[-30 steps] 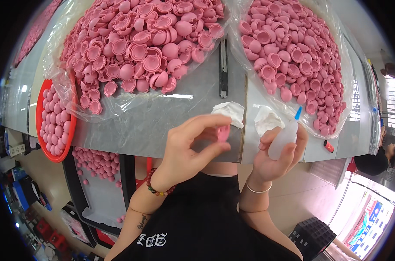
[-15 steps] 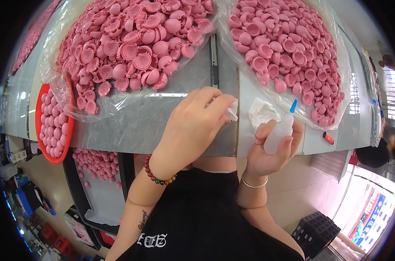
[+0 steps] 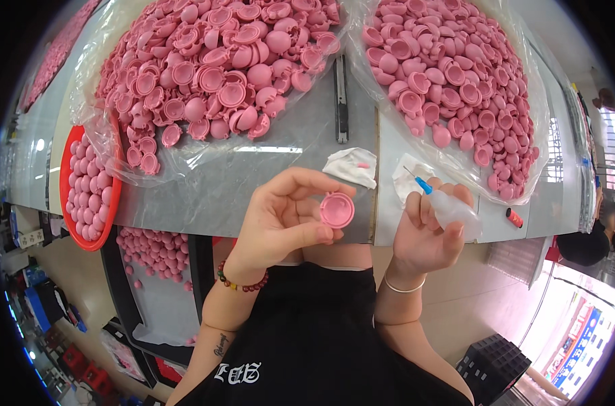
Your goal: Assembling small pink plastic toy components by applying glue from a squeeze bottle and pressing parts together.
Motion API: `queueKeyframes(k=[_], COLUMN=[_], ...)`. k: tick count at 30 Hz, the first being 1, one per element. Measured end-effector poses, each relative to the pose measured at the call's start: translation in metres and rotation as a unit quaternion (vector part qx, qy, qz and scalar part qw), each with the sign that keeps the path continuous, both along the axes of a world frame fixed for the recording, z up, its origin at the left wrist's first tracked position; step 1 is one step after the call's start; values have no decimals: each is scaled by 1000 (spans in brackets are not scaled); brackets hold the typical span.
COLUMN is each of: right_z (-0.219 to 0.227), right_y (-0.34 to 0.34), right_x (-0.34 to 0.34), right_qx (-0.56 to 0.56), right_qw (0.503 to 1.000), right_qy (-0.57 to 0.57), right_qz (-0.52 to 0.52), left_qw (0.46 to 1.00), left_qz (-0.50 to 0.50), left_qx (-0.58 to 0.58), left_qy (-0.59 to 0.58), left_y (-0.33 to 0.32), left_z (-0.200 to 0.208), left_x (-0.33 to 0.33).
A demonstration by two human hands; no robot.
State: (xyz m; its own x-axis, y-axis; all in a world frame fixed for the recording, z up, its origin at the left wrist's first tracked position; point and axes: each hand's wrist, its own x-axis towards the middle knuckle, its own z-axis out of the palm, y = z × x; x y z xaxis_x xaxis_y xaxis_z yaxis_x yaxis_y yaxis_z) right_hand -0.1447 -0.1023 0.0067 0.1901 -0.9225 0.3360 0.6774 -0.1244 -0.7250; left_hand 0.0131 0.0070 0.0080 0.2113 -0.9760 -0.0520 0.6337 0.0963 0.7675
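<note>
At the table (image 3: 206,218), my black shirt (image 3: 307,331) bears white lettering (image 3: 237,373); dark script (image 3: 221,344) marks my left forearm (image 3: 219,318). My left hand (image 3: 278,218) arches inward; my right hand (image 3: 424,238) shows its palm. The right grasps a bottle (image 3: 454,208); the left pinches a pink shell (image 3: 337,210) near the table's edge, hollow toward me. The bottle's blue nozzle (image 3: 424,185) points up-left.

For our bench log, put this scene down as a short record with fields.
Left hand: holds a round pink shell, hollow side showing
Right hand: holds a cloudy bottle, its blue tip pointing up-left
Beyond the hands: left tissue bearing a pink bit; right tissue; knife
Far side: left pile and right pile of pink pieces
Left end: red basin of pink balls
</note>
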Motion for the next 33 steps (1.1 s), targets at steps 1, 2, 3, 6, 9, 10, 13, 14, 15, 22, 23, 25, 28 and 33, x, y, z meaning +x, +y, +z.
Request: queueKeyframes(k=[1,2,3,6,9,10,13,14,15,22,23,25,28,33], right_z=[0,0,0,-2,-1,-1,-4,-5,-5,-4,-4,-3,-3,-3], right_y=[1,1,1,0,6,7,10,11,12,12,12,12,12,13], right_x=[0,0,1,12,10,9,6,7,7,4,4,5,6,6], right_qx=[2,-23,-48,-133,-187,-186,-222,-223,-223,-236,-234,-231,-234,-200], right_qw=[1000,998,991,977,964,964,950,949,948,945,944,943,939,949], right_qy=[1,55,109,142,176,178,203,208,213,215,222,229,243,220], right_qz=[2,-27,-55,-83,-71,-71,-89,-85,-80,-66,-65,-62,-63,-105], left_qw=[1000,999,999,998,999,999,999,999,999,999,999,999,999,999], left_qz=[-19,-38,-38,-54,-39,-35,-41,-51,-51,-41,-41,-32,-21,-25], left_qx=[-9,-19,-19,-26,-12,-7,5,9,10,-8,-4,8,21,16], left_qy=[3,5,5,33,27,24,3,-16,-15,-33,-26,-21,-14,-23], left_y=[-1,-2,-3,-6,-6,-6,-6,-6,-6,-6,-6,-6,-6,-6], left_z=[1,1,1,0,5,7,9,8,7,6,6,7,6,6], left_x=[1,3,4,4,1,0,0,0,0,-1,-1,-3,-4,-4])
